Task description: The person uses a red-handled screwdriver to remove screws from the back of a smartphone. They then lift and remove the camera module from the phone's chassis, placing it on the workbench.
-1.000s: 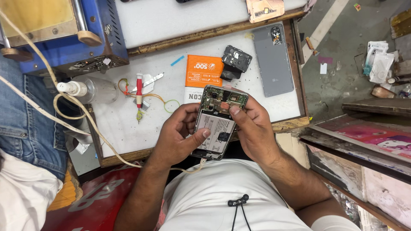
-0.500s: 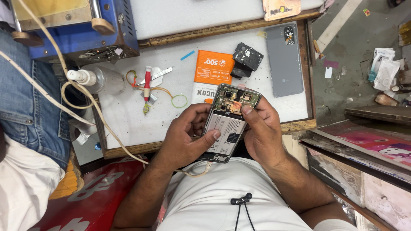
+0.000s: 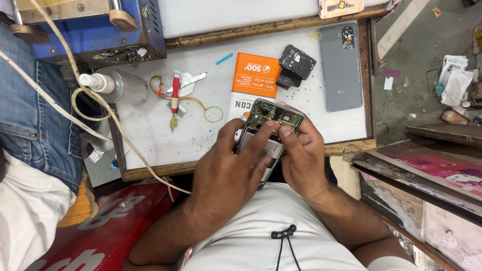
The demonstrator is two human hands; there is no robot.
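Far left, 9 o'clock: blue-jeaned leg (image 3: 22, 105) of another person, white cloth below. Cream cable (image 3: 88, 123) looped across bench edge, running toward 6 o'clock. Blue machine (image 3: 108, 35) at 11 o'clock. Clear bottle (image 3: 113, 86) lying on side just beside it.

White bench top (image 3: 196, 125), centre-left: red-handled screwdriver (image 3: 175, 95), metal tweezers (image 3: 188, 83), green rubber band (image 3: 213, 114), all near each other, apart from hands.

Centre: left hand (image 3: 228, 173) cupped under and over opened phone (image 3: 266, 133), thumb and index spread, index tip pressed onto circuit board near top. Phone held above near bench edge, approx. 6 o'clock of orange packet (image 3: 255, 75), back cover off, board and battery exposed. Right hand (image 3: 301, 160) gripping phone's right side, thumb tip pressed on board area next to left index; remaining fingers wrapped behind, hidden, posn. cannot tell.

12–1 o'clock of phone: black camera module piece (image 3: 296, 64); grey back cover (image 3: 341, 68) lying flat at 1 o'clock, well apart.

Far right, 3 o'clock: cluttered floor, white wrappers (image 3: 454, 83).

Risks, judged: bare fingertips on exposed board — static or sweat damage poss. Pressure from two tips close together — flex connector or ribbon could tear. Phone unsupported past bench edge — slip means drop into lap. Cable loop near left elbow — snag could drag bottle over.
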